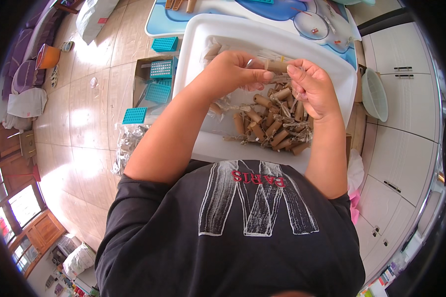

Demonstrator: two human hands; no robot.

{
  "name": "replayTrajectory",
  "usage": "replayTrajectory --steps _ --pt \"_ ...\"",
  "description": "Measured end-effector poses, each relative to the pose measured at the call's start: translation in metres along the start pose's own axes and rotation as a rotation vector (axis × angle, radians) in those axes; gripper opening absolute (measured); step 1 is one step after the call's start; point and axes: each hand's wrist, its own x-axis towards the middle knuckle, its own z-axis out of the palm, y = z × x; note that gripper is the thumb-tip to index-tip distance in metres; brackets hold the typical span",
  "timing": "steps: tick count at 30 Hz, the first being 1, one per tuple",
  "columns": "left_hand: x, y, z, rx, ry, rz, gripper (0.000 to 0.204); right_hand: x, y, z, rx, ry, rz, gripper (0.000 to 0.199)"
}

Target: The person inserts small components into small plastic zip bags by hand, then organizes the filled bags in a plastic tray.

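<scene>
Between my two hands, above a white plastic tub, is a small brown tube with clear film at its ends. My left hand pinches the film at the tube's left end, thumb and fingers together. At the right end, my right hand has its thumb and fingers closed on the tube and its film. Below them a pile of similar brown tubes, many in twisted clear wrapping, lies in the tub. Clear film pieces lie along the tub's far side.
Left of the tub are teal perforated racks in an open carton, and a bag of shiny wrappers. A blue and white table stands beyond. On the right are white cabinets and a pale green basin.
</scene>
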Motion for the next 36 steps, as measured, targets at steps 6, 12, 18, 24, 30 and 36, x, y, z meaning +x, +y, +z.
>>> replayTrajectory --steps 6,12,18,24,30,36 --pt "-0.002 0.004 -0.001 -0.102 -0.085 -0.171 0.031 0.0 0.0 -0.006 -0.189 -0.069 -0.025 0.02" --pt "0.002 -0.006 -0.002 -0.16 -0.156 -0.193 0.03 -0.001 -0.003 -0.005 -0.319 -0.135 0.008 0.017" --pt "0.01 -0.012 -0.001 -0.281 -0.228 -0.21 0.028 0.003 0.004 -0.003 -0.295 -0.156 -0.049 0.016" --pt "0.011 -0.012 0.001 -0.445 -0.174 -0.193 0.024 0.008 0.016 0.01 -0.25 0.024 -0.177 0.019" --pt "0.015 -0.02 -0.002 -0.55 -0.146 -0.167 0.022 0.006 0.021 0.017 -0.437 0.042 -0.25 0.02" --pt "0.011 -0.016 0.002 -0.581 -0.117 -0.115 0.025 0.008 0.022 0.018 -0.245 0.013 -0.255 0.019"
